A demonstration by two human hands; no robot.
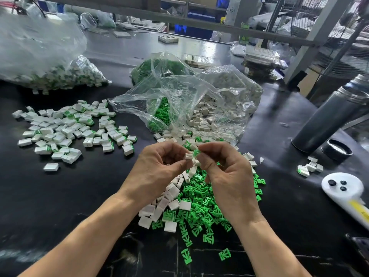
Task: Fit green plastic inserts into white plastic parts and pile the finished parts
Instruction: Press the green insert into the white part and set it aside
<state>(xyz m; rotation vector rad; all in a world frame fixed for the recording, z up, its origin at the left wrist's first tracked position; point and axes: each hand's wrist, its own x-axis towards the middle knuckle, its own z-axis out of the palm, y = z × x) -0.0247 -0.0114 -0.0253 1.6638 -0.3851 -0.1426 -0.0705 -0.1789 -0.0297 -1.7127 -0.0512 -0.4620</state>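
The left hand is pinching a white part between thumb and fingertips, its grip closed on it above the dark surface. The right hand is pinching a green insert, its grip closed, and the insert is touching the part's end. Loose inserts and white parts are lying below the hands. Finished parts are lying piled to the left.

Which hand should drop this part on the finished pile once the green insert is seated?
Left, probably. The left hand already pinches the white part, and the finished pile lies on its side of the table. The right hand holds only the green insert and would have to cross over.
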